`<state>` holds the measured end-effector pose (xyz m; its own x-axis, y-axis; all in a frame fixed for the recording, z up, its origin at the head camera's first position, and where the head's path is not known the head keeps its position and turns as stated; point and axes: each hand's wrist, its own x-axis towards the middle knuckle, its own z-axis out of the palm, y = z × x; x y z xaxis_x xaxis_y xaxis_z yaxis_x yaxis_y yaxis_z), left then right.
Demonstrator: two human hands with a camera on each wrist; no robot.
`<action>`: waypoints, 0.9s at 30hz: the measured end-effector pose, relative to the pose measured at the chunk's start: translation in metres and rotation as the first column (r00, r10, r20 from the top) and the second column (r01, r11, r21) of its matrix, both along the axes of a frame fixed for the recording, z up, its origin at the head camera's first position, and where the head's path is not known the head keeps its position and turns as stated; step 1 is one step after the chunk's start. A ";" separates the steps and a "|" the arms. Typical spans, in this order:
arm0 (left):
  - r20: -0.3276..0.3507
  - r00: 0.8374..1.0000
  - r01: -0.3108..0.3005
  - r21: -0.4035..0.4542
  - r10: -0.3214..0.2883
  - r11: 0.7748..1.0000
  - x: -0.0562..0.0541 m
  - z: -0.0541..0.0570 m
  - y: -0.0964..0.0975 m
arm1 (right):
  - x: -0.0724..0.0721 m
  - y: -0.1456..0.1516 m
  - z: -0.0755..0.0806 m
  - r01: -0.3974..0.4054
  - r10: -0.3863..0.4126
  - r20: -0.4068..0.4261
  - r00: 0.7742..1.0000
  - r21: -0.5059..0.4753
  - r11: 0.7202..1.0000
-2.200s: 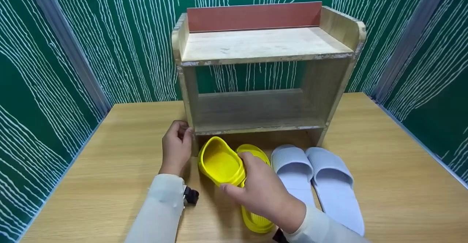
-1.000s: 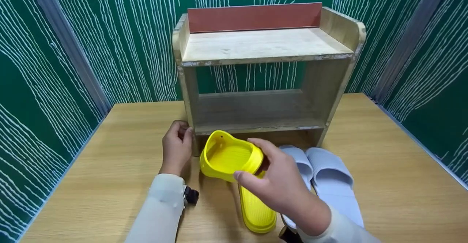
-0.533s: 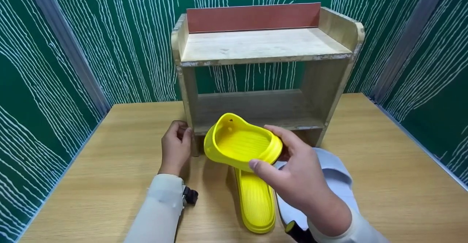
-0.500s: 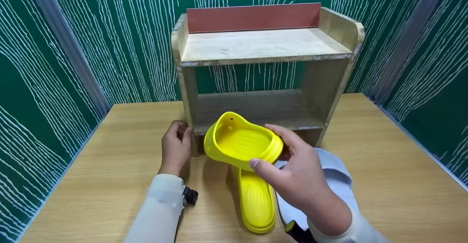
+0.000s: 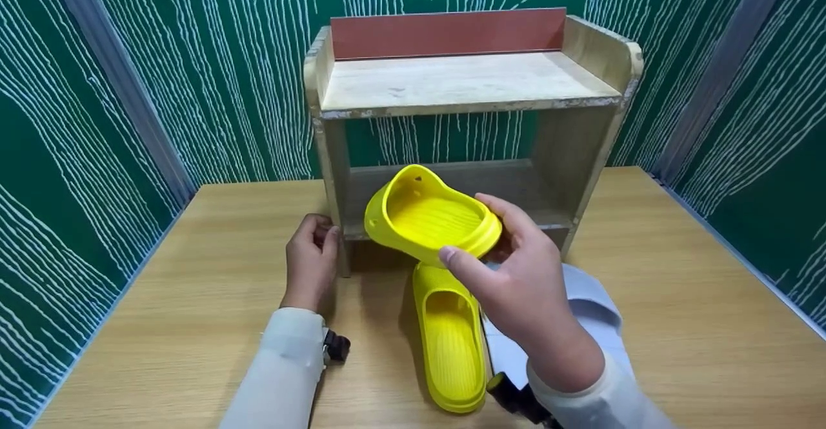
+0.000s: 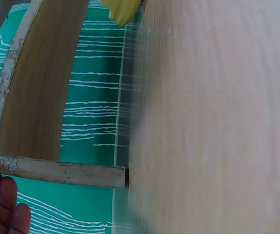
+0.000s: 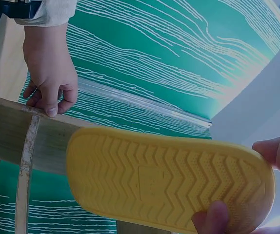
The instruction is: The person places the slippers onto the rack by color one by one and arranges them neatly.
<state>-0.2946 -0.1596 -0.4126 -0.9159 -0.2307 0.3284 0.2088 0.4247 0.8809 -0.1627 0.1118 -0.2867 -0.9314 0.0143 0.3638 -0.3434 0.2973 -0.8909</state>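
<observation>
Slipper (image 5: 433,219), yellow, is held in the air before the lower part of a small wooden shelf unit (image 5: 471,82), toe end to the left, ribbed footbed tilted up into view. The right hand (image 5: 532,280) grips it at the heel end, thumb on the near rim and fingers on the far side; the grip is narrow, set to the slipper's width. From beneath, the right wrist view shows the zigzag-treaded sole (image 7: 169,180).

Below, a second yellow slipper (image 5: 452,345) lies sole down on the wooden tabletop (image 5: 161,313), toe towards the shelf unit; the raised one overlaps its toe as seen from the head, and the gap between them cannot be judged. Just to its right lie pale grey slippers (image 5: 600,316), partly covered by the right hand and forearm.

At the left, the left hand (image 5: 310,258) touches the outer side of the unit's left panel, fingers loosely bent, its grip slack. Each pale sleeve (image 5: 274,364) bears a black wrist device (image 5: 337,346). The shelf unit stands upright, with worn front edges and a red-brown strip (image 5: 448,34) along its top back. Behind, as I stand here, rise green walls (image 5: 251,87) streaked with white lines.
</observation>
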 end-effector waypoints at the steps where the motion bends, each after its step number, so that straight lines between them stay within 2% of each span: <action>1: 0.001 1.000 0.001 0.001 -0.001 1.000 0.000 0.000 0.000 | -0.001 0.000 0.000 -0.001 0.001 0.001 1.000 -0.012 1.000; 10: 0.004 1.000 0.000 -0.001 0.000 1.000 -0.001 0.000 0.000 | -0.008 -0.008 0.000 0.033 -0.037 -0.048 0.998 -0.080 0.996; 16: 0.012 1.000 0.016 0.008 -0.016 1.000 -0.002 0.000 -0.001 | -0.014 -0.017 0.000 0.070 -0.074 -0.032 0.997 -0.115 0.991; 22: -0.028 0.999 0.017 -0.011 -0.017 1.000 -0.001 -0.002 -0.001 | -0.022 -0.025 -0.001 0.058 -0.066 -0.042 0.997 -0.178 0.982; 27: -0.014 1.000 0.018 0.004 -0.018 1.000 0.000 -0.002 -0.001 | -0.028 -0.030 -0.002 0.064 -0.072 -0.033 0.997 -0.218 0.974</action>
